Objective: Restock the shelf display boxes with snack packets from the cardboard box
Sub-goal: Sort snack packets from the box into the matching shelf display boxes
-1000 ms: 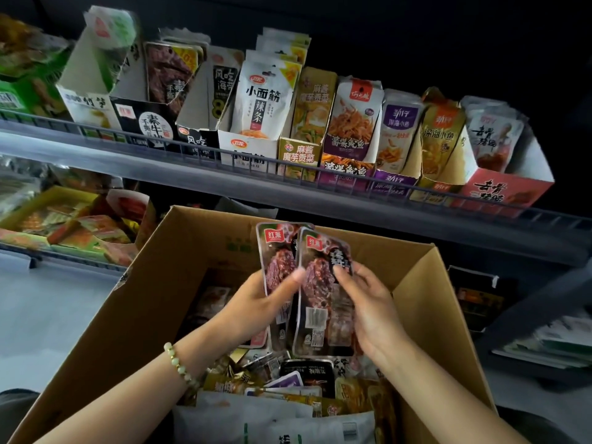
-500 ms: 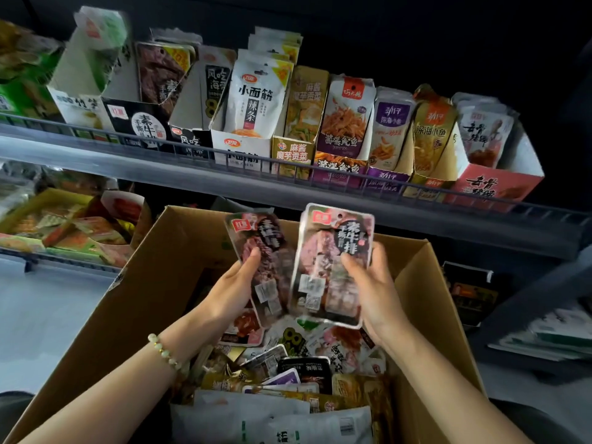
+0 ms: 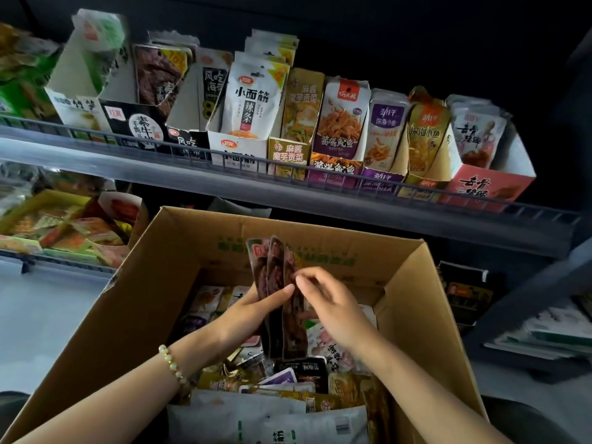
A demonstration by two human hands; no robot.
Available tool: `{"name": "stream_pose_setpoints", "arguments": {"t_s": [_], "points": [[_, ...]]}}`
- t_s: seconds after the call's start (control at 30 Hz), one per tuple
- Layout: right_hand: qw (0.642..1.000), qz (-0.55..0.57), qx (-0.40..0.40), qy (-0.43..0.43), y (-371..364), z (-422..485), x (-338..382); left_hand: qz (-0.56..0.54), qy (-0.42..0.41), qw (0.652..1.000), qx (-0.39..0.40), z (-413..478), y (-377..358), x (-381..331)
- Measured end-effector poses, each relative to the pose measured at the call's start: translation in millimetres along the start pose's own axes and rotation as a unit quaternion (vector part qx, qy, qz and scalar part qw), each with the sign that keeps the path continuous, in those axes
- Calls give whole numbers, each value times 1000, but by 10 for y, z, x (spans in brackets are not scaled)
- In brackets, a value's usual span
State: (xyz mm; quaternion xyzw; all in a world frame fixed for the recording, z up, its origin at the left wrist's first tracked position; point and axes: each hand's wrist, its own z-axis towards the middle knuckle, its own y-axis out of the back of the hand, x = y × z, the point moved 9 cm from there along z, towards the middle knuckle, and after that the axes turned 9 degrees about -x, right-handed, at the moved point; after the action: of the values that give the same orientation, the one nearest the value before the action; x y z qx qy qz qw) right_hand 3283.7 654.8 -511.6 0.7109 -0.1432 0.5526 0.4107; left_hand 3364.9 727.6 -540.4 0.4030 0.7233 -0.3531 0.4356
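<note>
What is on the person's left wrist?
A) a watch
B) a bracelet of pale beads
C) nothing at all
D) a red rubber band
B: a bracelet of pale beads circles the wrist of the left hand, which holds the dark snack packets upright over the cardboard box.
</note>
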Motion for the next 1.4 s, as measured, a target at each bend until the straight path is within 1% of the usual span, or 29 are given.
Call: {"name": "stream_pose_setpoints", "arguments": {"t_s": [0.03, 0.07, 0.13, 0.17, 0.2, 0.23, 0.3, 0.33, 0.37, 0.43, 0.47, 0.53, 0.6, 0.67, 0.73, 0.83, 0.9, 0.93, 0.97, 1.03, 1.1, 1.13, 1.2, 1.3, 1.4], "points": [[1000, 27, -3, -3, 16, 10, -14, -12, 1, 1000, -21, 18, 49, 2], [999, 33, -24, 3, 66, 43, -36, -26, -2, 999, -47, 28, 89, -17], [995, 17, -98, 20, 240, 93, -49, -30, -19, 996, -85, 41, 140, -73], [992, 26, -125, 11, 302, 114, -110, -21, -33, 995, -95, 47, 160, -112], [989, 63, -131, -28, 320, 116, -184, -11, -46, 994, -103, 37, 170, -167], [981, 121, -124, -88, 295, 112, -297, -4, -58, 993, -106, 28, 179, -217], [944, 246, -85, -202, 148, 75, -508, 14, -86, 989, -122, 10, 238, -307], [928, 282, -59, -235, 69, 49, -536, 37, -108, 985, -130, 2, 261, -357], [920, 298, -43, -249, 17, 33, -537, 59, -131, 980, -137, 4, 283, -398], [912, 316, -37, -261, -29, 18, -528, 75, -165, 970, -161, -12, 330, -478], [903, 337, -38, -262, -29, 38, -543, 66, -172, 967, -178, -18, 374, -510], [874, 406, -25, -265, -1, 58, -499, 43, -179, 959, -216, -7, 527, -562], [850, 456, 4, -263, 32, 67, -417, 33, -195, 952, -232, 1, 643, -630], [834, 488, 51, -252, -8, 52, -309, 20, -179, 960, -216, 35, 634, -609], [823, 498, 102, -253, -106, 12, -238, 33, -138, 971, -193, 107, 564, -493], [823, 488, 147, -252, -208, -65, -185, 100, -67, 977, -174, 146, 471, -263], [823, 487, 150, -254, -233, -101, -184, 120, -22, 988, -98, 144, 297, -186], [825, 485, 145, -252, -243, -114, -168, 94, 7, 994, -57, 171, 221, -136], [832, 477, 129, -251, -250, -121, -163, 54, 24, 998, -25, 196, 186, -85], [857, 444, 57, -256, -214, -107, -251, -34, 38, 999, 15, 193, 118, -84], [872, 420, -16, -249, -120, -74, -331, -48, 69, 996, 27, 107, 66, -84], [879, 412, -40, -236, -64, -51, -342, -31, 85, 995, 32, 71, 41, -48], [897, 385, -74, -206, 41, -32, -333, 21, 64, 998, 12, 33, 67, -63], [914, 355, -91, -172, 106, -36, -275, 60, 3, 998, -26, 5, 97, -190], [928, 324, -116, -142, 170, 4, -222, 81, -50, 995, -41, -3, 100, -275]]}}
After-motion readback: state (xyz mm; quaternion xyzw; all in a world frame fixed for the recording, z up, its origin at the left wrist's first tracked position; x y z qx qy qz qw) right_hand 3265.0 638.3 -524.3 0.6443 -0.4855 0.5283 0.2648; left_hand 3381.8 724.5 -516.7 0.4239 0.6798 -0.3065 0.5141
